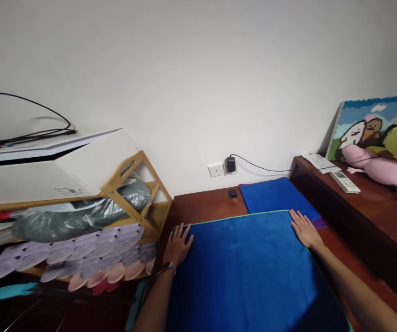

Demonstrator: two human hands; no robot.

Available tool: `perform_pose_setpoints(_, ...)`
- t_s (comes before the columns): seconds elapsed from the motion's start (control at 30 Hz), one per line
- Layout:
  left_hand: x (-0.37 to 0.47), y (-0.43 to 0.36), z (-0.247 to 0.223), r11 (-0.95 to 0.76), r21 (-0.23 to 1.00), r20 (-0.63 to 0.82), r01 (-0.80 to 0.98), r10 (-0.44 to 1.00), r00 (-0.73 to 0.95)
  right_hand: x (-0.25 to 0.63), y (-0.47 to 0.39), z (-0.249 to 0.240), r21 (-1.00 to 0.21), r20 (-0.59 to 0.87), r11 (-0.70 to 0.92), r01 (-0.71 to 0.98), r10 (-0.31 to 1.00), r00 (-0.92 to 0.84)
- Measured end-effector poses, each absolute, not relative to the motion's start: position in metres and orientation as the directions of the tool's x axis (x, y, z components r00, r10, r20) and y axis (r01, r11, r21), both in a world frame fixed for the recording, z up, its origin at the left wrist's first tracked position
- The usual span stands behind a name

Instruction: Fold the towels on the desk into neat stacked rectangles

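Note:
A blue cloth with a green edge lies spread flat over the reddish-brown wooden surface. On its far left corner rests my left hand, palm down with the fingers stretched out; a band circles that wrist. My right hand lies flat on the far right corner, fingers extended. Beyond the cloth, partly covered by it, is a folded blue cloth with a purple edge. The near part of the spread cloth runs out of view, and a shadow falls across its lower right.
At left, a wooden rack holds lilac and pink slippers, a plastic-wrapped bundle and a white box. A black charger sits in the wall socket. On the right ledge are a remote, a pink plush toy and a picture.

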State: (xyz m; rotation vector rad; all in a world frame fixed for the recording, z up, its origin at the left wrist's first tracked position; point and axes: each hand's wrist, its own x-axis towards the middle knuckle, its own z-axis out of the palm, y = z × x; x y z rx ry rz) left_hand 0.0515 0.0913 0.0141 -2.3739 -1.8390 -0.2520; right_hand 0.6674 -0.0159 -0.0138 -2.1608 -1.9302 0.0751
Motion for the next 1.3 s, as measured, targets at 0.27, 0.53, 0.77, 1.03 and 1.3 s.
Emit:
perform_pose_setpoints(0.27, 0.079, 0.075, 0.044, -0.356, -0.012, 0.387, 0.934, 0.860, 0.333, 0.658, -0.013, -0.006, -0.284, 0.167, -0.104, 0.953, 0.974, 0.155)
perform_pose_setpoints(0.53, 0.344, -0.062, 0.054, -0.719, 0.260, 0.260, 0.644, 0.695, 0.671, 0.660, -0.014, -0.006, -0.324, 0.180, -0.084, 0.942, 0.972, 0.149)
perform_pose_setpoints(0.77, 0.453, -0.148, 0.044, -0.719, 0.409, 0.068, 0.561, 0.638, 0.767, 0.661, -0.013, -0.008, -0.353, 0.210, -0.060, 0.934, 0.968, 0.141)
perform_pose_setpoints(1.03, 0.483, -0.200, 0.021, -0.900, 0.202, 0.273, 0.385, 0.430, 0.861, 0.661, -0.015, -0.006, -0.360, 0.198, -0.073, 0.930, 0.968, 0.152)
perform_pose_setpoints(1.3, 0.498, -0.224, -0.020, -0.742, 0.146, 0.404, 0.655, 0.649, 0.645, 0.658, -0.006, 0.001, -0.397, 0.156, -0.158, 0.904, 0.959, 0.236)
